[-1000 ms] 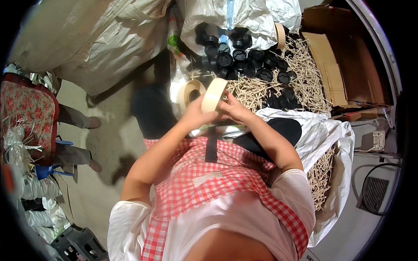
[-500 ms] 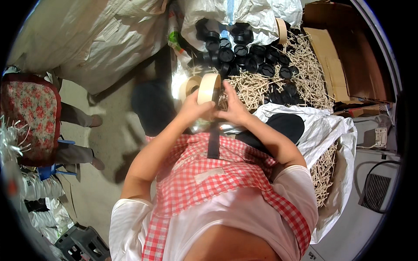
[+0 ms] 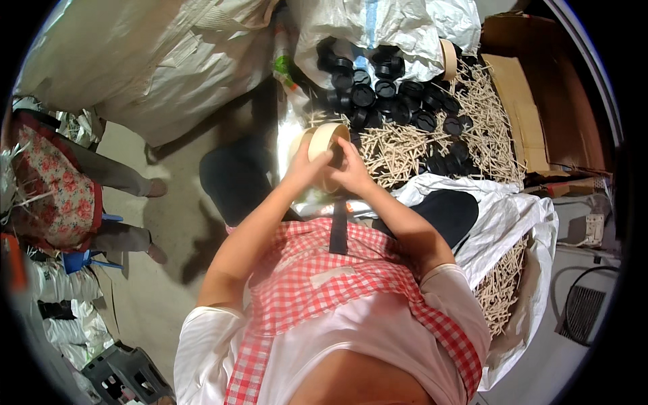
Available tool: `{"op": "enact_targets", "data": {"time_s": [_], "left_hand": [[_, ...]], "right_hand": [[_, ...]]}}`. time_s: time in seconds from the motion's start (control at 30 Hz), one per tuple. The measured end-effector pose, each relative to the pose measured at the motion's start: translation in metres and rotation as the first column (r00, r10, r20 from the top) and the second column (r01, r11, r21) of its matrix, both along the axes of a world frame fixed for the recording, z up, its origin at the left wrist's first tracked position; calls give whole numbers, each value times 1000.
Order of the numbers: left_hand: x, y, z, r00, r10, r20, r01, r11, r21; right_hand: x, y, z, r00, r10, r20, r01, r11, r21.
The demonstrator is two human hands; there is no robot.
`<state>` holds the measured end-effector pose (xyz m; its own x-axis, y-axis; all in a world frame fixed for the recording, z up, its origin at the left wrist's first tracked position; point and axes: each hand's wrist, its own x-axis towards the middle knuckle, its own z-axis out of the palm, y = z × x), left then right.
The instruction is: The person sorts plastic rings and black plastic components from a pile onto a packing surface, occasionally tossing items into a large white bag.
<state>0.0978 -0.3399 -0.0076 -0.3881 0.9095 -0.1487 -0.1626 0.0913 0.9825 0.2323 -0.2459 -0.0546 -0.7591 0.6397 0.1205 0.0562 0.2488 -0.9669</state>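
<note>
My left hand (image 3: 307, 167) is closed around the near side of a wide cream ring (image 3: 320, 140), thumb along its band. At the ring's right edge, my right hand (image 3: 352, 174) has its fingers bent against it, some of them reaching into the opening. A second cream ring-shaped piece (image 3: 298, 140) shows just behind, partly covered by the first and by my left hand. Beyond my hands lie several round black caps (image 3: 385, 89) on a heap of short pale sticks (image 3: 391, 145). What is inside the held ring is too dark to make out.
A white sack (image 3: 398, 27) lies over the far end of the heap, near another cream ring (image 3: 448, 59). An open cardboard box (image 3: 533, 101) stands at right. More sticks fill a white sack (image 3: 533, 290) beside me. A person in a flowered apron (image 3: 61, 179) is at left.
My right hand has closed in from beside the ring, its spread fingers now bent against it. The ring has tilted. At left, the other person has shifted, and the whole view has moved slightly.
</note>
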Motion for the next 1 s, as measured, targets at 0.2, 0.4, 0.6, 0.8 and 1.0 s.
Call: {"op": "enact_targets", "data": {"time_s": [0.2,0.4,0.6,0.8,1.0], "left_hand": [[-52,14,-76,922,166,-350,-302,874,-381],[-70,-26,-111,754,-26,-657,-188,949,-254],[9,-24,88,649,47,-759,169,964,205],[19,-43,253,294,507,-810,669,496,553],[-72,-48,443,-266,846,-462,355,531,769]], "right_hand": [[-35,11,-47,922,-59,383,9,991,130],[-61,-37,-51,989,-77,124,74,997,31],[-13,-46,32,734,-465,-495,566,822,67],[-33,-37,199,631,-169,-757,257,966,-2],[-116,13,457,510,215,-833,708,446,548]]}}
